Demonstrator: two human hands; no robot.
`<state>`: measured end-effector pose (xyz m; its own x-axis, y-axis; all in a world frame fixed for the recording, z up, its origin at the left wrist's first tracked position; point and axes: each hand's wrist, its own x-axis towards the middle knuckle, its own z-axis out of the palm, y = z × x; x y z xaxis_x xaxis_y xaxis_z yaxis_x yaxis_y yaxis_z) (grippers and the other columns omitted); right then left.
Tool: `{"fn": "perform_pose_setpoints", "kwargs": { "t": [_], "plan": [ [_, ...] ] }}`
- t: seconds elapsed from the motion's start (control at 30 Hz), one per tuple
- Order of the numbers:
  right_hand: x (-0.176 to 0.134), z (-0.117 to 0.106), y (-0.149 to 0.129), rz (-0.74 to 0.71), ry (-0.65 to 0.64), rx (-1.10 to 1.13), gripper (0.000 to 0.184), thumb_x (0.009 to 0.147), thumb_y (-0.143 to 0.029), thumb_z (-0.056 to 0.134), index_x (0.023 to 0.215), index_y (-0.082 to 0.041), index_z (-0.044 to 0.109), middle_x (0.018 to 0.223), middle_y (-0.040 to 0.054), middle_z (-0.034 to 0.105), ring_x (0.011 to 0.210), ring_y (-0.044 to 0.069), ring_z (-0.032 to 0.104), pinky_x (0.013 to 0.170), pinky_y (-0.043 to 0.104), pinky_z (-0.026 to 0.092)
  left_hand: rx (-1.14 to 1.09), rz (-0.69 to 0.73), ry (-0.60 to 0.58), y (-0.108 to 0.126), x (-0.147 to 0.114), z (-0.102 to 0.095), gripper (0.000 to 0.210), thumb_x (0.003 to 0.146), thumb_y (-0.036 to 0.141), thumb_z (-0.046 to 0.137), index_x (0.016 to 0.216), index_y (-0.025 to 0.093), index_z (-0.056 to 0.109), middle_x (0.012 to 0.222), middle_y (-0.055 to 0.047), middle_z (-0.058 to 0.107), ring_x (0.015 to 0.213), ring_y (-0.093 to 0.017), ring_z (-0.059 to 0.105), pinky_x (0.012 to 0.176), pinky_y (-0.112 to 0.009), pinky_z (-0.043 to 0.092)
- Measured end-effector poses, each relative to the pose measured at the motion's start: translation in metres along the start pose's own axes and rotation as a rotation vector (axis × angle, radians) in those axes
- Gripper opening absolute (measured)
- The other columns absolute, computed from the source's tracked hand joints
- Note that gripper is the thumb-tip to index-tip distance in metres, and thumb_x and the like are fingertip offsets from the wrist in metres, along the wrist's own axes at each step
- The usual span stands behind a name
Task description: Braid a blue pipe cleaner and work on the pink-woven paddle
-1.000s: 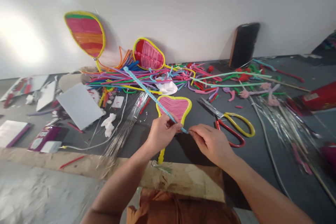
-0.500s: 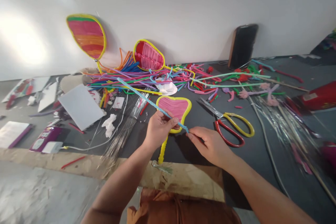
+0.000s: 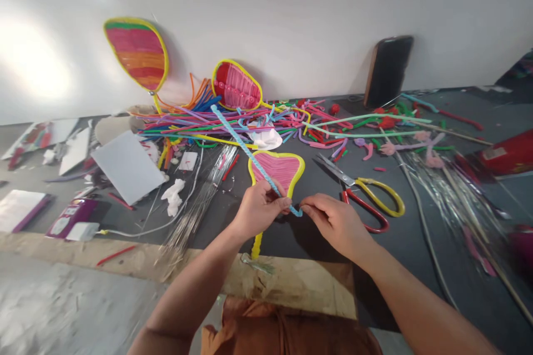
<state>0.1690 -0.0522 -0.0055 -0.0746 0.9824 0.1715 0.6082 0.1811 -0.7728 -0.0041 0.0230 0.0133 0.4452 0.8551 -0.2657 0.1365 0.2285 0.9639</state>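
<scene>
Holding the blue stem: so the left hand (image 3: pixel 259 205) is clamping its thumb and fingers on a long, pale-blue, fuzzy twisted pipe cleaner (image 3: pixel 245 147) near its lower end, probably for steadying that short bit while the rest is sticking up and away to the left.
Bent tip: the right hand (image 3: pixel 335 222) is pinching its fingers together at the little hooked end, seemingly for controlling the curve. How much they're catching is too small to tell.
Hand pose: both forearms are angling inward from the near side, backs of the hands facing up, fingertips almost meeting.
Pink panel: a ribbed pink, roughly heart-shaped panel with a yellow rim (image 3: pixel 287 165) is lying on the dark grey worktop (image 3: pixel 312 241), partly hiding under the left hand, presumably sitting close for easy reach.
Scissors: steel scissors with one yellow and one red handle (image 3: pixel 348 181) are resting beside the right hand, so grabbing them is looking easy.
Back row: a multicoloured pipe-cleaner heap (image 3: pixel 187 121) is sprawling along the white wall (image 3: pixel 291 22).
</scene>
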Motion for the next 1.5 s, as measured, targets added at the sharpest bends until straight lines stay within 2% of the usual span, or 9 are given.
{"fn": "perform_pose_setpoints", "kwargs": {
  "t": [0.17,0.33,0.47,0.67,0.87,1.0,1.17,1.33,1.5],
  "plan": [
    [0.001,-0.004,-0.007,0.105,-0.106,0.156,0.021,0.093,-0.030,0.044,0.088,-0.022,0.063,0.069,-0.0011,0.065,0.062,0.013,0.060,0.059,0.024,0.044,-0.162,0.059,0.043,0.001,0.000,0.002,0.029,0.062,0.032,0.078,0.072,0.015,0.057,0.058,0.002,0.063,0.053,-0.013,0.063,0.057,-0.026,0.056],
    [0.000,-0.002,-0.008,0.162,-0.190,0.262,0.031,0.094,-0.035,0.043,0.072,-0.020,0.059,0.068,-0.0018,0.062,0.066,0.013,0.058,0.063,0.023,0.042,-0.149,0.099,0.123,-0.002,0.000,0.004,0.027,0.065,0.031,0.076,0.073,0.016,0.056,0.059,0.003,0.064,0.055,-0.014,0.065,0.056,-0.025,0.055],
    [-0.001,0.000,-0.004,0.186,-0.218,0.309,0.029,0.094,-0.034,0.043,0.075,-0.020,0.060,0.076,-0.0008,0.064,0.074,0.014,0.059,0.068,0.024,0.043,0.053,0.124,0.179,-0.002,-0.004,0.003,0.020,0.069,0.029,0.072,0.072,0.016,0.058,0.060,0.001,0.065,0.056,-0.014,0.064,0.056,-0.025,0.052],
    [0.000,0.002,-0.006,0.196,-0.238,0.269,0.030,0.094,-0.031,0.040,0.072,-0.020,0.057,0.070,-0.0007,0.062,0.068,0.014,0.058,0.065,0.024,0.042,0.536,0.373,0.224,0.002,-0.009,0.001,0.005,0.075,0.017,0.065,0.072,0.019,0.062,0.072,0.002,0.068,0.066,-0.012,0.063,0.063,-0.021,0.047],
    [-0.001,0.006,-0.009,0.143,-0.178,0.078,0.023,0.092,-0.029,0.042,0.079,-0.021,0.059,0.070,0.0017,0.064,0.065,0.015,0.059,0.062,0.026,0.041,0.874,0.609,0.137,-0.004,-0.008,-0.002,0.010,0.082,0.013,0.056,0.077,0.020,0.061,0.074,0.001,0.069,0.071,-0.014,0.065,0.067,-0.022,0.049],
    [-0.001,0.008,-0.009,0.171,-0.186,0.098,0.025,0.092,-0.031,0.043,0.075,-0.021,0.058,0.065,0.0000,0.063,0.059,0.015,0.057,0.059,0.025,0.040,0.922,0.771,0.067,-0.009,-0.006,-0.002,0.013,0.085,0.014,0.050,0.081,0.018,0.061,0.076,-0.002,0.069,0.073,-0.015,0.066,0.068,-0.024,0.050],
    [-0.001,0.008,-0.010,0.192,-0.169,0.152,0.027,0.093,-0.032,0.042,0.075,-0.021,0.059,0.066,-0.0009,0.063,0.061,0.014,0.058,0.060,0.025,0.041,0.716,0.471,0.059,-0.001,-0.008,0.003,0.005,0.082,0.017,0.058,0.085,0.019,0.061,0.078,0.001,0.069,0.073,-0.013,0.066,0.069,-0.022,0.050],
    [-0.003,0.007,-0.010,0.150,-0.188,0.156,0.022,0.092,-0.033,0.046,0.084,-0.021,0.063,0.069,-0.0008,0.065,0.062,0.014,0.060,0.059,0.024,0.043,0.403,0.201,-0.012,-0.005,-0.004,0.005,0.010,0.077,0.019,0.061,0.087,0.018,0.058,0.074,0.003,0.065,0.067,-0.011,0.064,0.062,-0.021,0.049],
    [-0.005,0.006,-0.004,-0.023,0.000,-0.030,0.014,0.089,-0.028,0.053,0.090,-0.020,0.065,0.084,0.0053,0.071,0.077,0.019,0.065,0.071,0.030,0.047,0.017,-0.026,-0.044,-0.009,0.003,0.005,0.020,0.072,0.023,0.065,0.085,0.017,0.052,0.063,0.005,0.059,0.057,-0.010,0.062,0.057,-0.022,0.052]
  ]
}}
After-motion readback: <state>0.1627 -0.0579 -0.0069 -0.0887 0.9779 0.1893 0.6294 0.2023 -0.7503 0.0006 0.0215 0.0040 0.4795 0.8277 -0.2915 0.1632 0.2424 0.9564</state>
